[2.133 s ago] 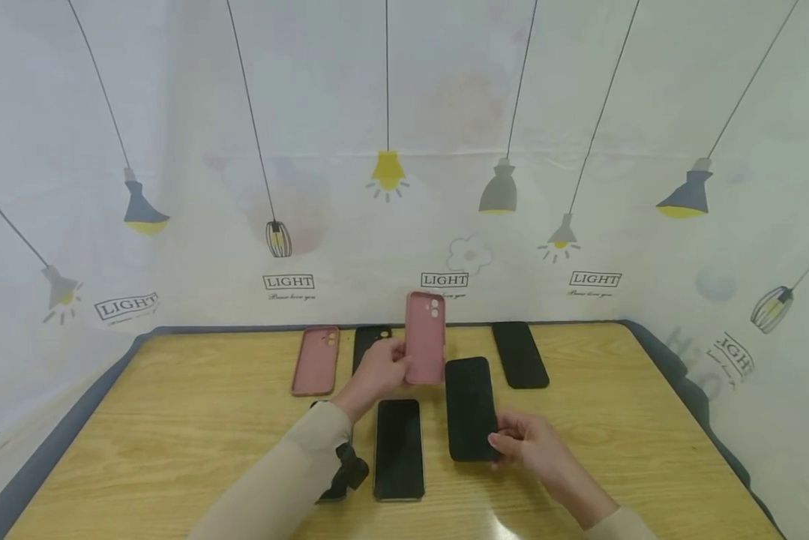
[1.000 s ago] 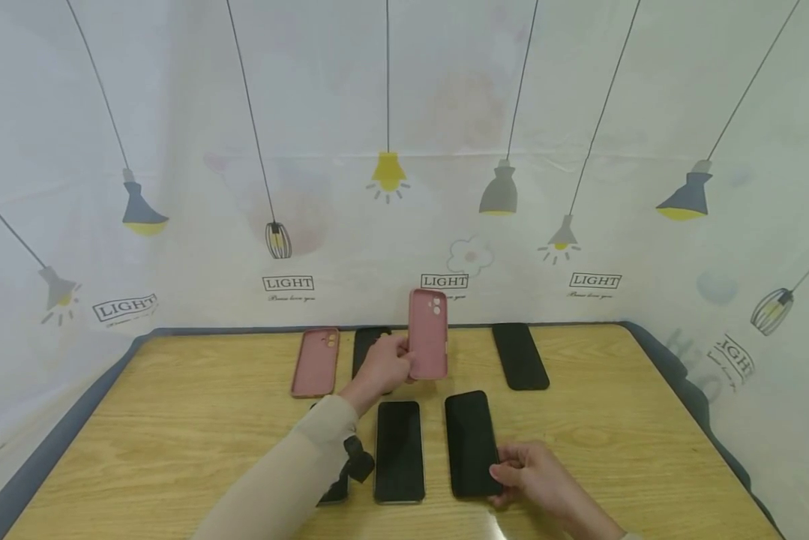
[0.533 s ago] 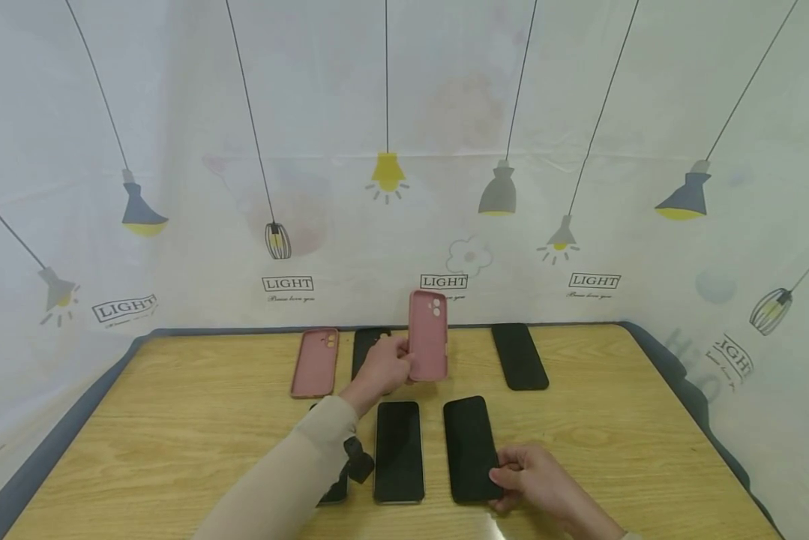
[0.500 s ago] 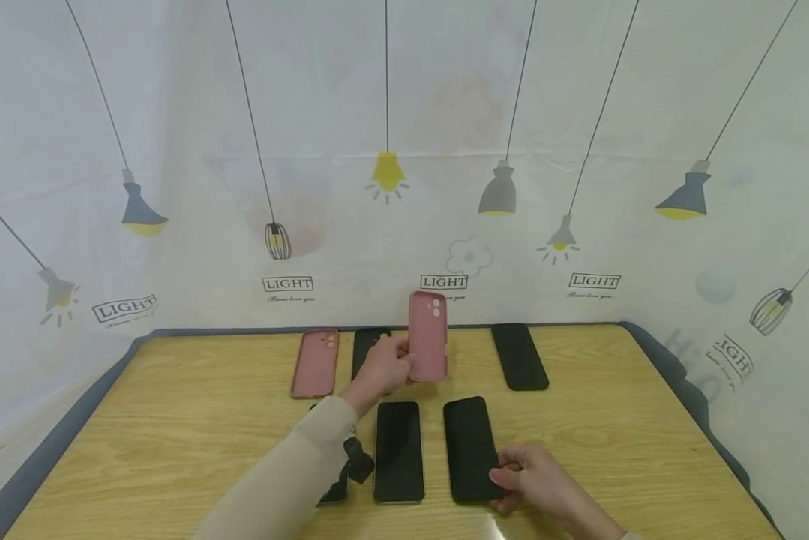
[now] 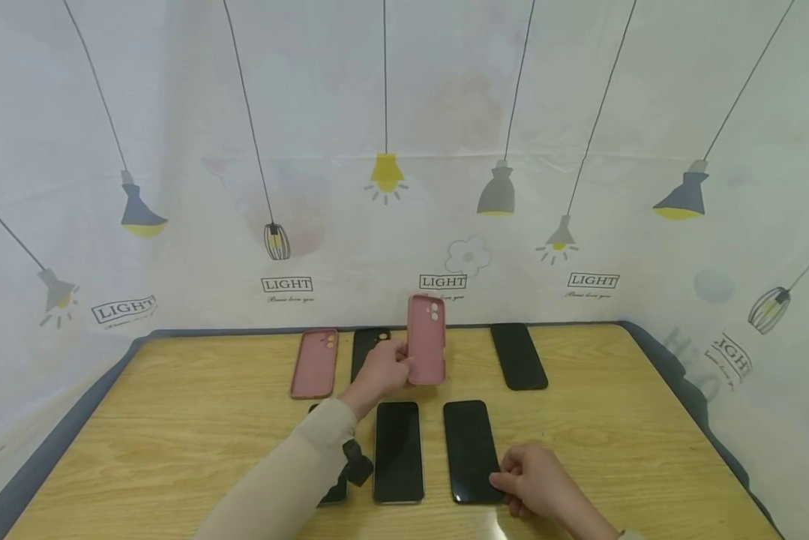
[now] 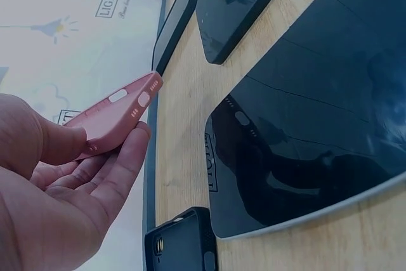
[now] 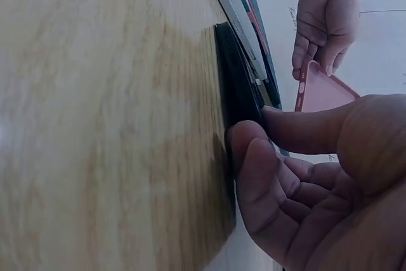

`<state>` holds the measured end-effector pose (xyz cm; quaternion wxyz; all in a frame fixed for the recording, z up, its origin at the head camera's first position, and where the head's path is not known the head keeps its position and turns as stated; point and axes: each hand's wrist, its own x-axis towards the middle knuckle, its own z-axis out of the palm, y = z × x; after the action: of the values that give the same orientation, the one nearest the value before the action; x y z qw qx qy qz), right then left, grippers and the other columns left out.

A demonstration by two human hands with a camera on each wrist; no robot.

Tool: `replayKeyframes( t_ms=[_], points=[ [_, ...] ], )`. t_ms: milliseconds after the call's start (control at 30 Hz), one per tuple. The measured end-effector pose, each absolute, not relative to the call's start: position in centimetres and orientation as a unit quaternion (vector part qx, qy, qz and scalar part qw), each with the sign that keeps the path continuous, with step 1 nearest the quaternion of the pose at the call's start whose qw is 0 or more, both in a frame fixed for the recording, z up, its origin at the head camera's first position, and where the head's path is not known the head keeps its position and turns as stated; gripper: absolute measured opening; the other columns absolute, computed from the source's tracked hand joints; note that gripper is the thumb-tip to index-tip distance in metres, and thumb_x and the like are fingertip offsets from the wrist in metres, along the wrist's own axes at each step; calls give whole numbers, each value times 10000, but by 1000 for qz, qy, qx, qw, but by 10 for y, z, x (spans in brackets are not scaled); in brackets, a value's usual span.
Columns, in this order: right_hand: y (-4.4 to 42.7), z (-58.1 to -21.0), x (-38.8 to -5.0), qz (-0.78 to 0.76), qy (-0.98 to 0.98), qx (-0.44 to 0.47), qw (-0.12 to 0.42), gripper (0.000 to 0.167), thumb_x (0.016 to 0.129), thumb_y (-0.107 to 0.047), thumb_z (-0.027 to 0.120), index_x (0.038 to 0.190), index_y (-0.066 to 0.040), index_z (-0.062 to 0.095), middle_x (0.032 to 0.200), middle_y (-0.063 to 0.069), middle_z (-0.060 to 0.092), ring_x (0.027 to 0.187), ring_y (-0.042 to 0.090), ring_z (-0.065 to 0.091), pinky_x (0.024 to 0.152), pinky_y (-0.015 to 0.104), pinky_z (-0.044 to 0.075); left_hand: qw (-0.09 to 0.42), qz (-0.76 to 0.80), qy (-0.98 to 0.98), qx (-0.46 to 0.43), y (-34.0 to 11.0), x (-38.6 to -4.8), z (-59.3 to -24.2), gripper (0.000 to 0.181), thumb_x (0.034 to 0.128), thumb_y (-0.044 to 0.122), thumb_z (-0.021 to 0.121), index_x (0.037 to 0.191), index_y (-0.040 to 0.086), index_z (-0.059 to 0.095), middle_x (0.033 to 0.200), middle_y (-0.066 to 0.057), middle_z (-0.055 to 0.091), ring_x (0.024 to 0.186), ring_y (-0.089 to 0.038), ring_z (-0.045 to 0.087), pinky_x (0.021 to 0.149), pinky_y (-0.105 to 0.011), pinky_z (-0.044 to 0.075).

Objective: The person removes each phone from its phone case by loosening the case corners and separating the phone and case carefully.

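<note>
My left hand pinches a pink phone case by its left edge and holds it up above the far part of the table. In the left wrist view the thumb is on one side of the pink case and the fingers are on the other. My right hand pinches the lower right edge of a black phone, which lies nearly flat, screen up. In the right wrist view the thumb rests on the phone's top edge and the index finger sits at its side.
Another phone lies left of the pinched one, and a third is partly under my left sleeve. At the back lie a pink case, a black case and a flat black phone-shaped piece. A printed curtain borders the wooden table.
My right hand has brought the black phone down and nearer, from raised and tilted to nearly flat on the table. The left hand and pink case have barely shifted.
</note>
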<state>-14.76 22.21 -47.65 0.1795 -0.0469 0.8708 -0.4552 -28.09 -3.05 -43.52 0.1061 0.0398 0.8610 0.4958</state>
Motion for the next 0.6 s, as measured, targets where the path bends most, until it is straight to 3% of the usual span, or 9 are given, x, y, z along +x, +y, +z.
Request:
replayKeyframes(
  t_ms=[367, 600],
  points=[
    [224, -474, -149, -439, 877, -56, 188, 187, 949, -5, 693, 777, -35, 624, 606, 27, 626, 495, 114, 596, 472, 277, 544, 110, 503, 856, 43, -31, -282, -437, 205, 1047, 43, 535, 1183, -32, 669, 1025, -149, 694, 875, -227, 698, 774, -412, 633],
    [229, -467, -156, -416, 888, -54, 188, 202, 980, -79, 675, 782, -48, 646, 615, 32, 627, 504, 130, 599, 483, 292, 549, 112, 498, 859, 41, -31, -284, -439, 220, 1053, 64, 540, 1206, -29, 669, 1037, -143, 702, 852, -208, 695, 755, -396, 629]
  ],
)
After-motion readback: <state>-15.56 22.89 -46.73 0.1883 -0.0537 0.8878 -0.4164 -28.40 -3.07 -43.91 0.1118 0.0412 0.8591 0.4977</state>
